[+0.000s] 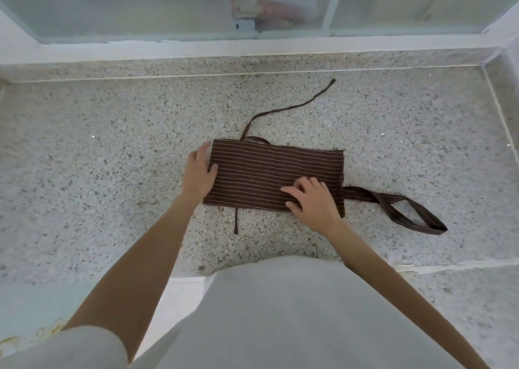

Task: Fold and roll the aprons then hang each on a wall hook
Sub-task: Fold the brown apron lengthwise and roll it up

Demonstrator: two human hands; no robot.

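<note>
Folded brown striped apron (269,172) lies flat on granite counter (112,143). L hand (198,174): fingers straight along its left edge, thumb on top. R hand (311,200): fingers bent on cloth, can't tell if gripping. Neck loop (362,194) lies to the right of R fingers.

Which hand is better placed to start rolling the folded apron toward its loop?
Left, probably. The left hand sits at the left short edge of the apron, opposite the loop. The right hand rests on fabric near the loop end.

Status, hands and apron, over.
Left hand open at left edge of apron, thumb on top. Right hand curled on near right corner, grip unclear. Apron folded on counter, unrolled; straps trailing loose.
</note>
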